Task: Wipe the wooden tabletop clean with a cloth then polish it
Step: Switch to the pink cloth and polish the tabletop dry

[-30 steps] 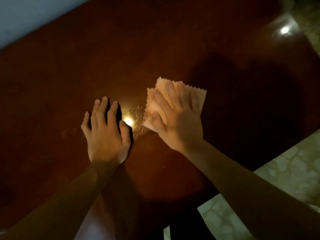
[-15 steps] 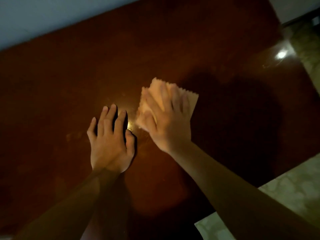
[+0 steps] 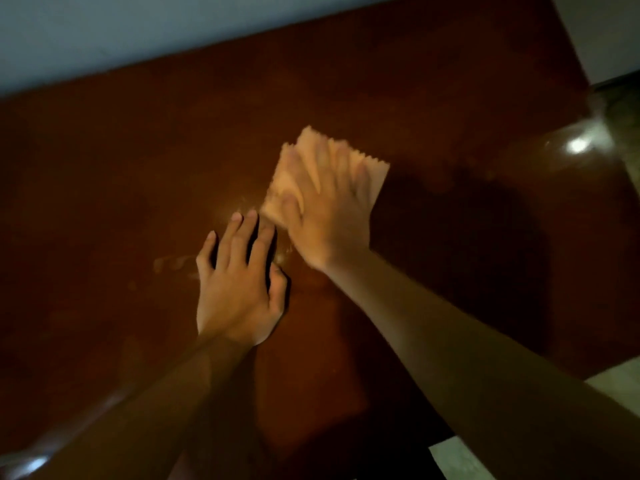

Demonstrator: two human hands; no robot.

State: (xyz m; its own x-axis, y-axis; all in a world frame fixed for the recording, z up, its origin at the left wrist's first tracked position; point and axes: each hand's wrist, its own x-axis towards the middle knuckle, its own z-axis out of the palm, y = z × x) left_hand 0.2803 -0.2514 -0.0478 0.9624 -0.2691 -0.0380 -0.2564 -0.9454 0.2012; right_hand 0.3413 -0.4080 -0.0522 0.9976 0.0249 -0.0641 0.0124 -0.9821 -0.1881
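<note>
Your right hand [image 3: 325,209] presses the folded cloth [image 3: 372,174] flat with spread, straight fingers, not clutching it. That cloth lies on the wooden tabletop [image 3: 104,174], touching the far side of your left hand [image 3: 239,289], which rests open, palm down. Unwiped wood probably stretches beyond the cloth, toward the wall [image 3: 104,32].

A glossy, dark red-brown wooden tabletop [image 3: 433,98] was shown, its lacquered finish marked by a bright glare spot at the right corner and faint dull smears near the centre. A soft, matt, pale peach cloth [image 3: 375,174] with a pinked, zigzag edge was seen. A matt wall [image 3: 104,32] and mottled stone-like floor [image 3: 616,386] were visible.
</note>
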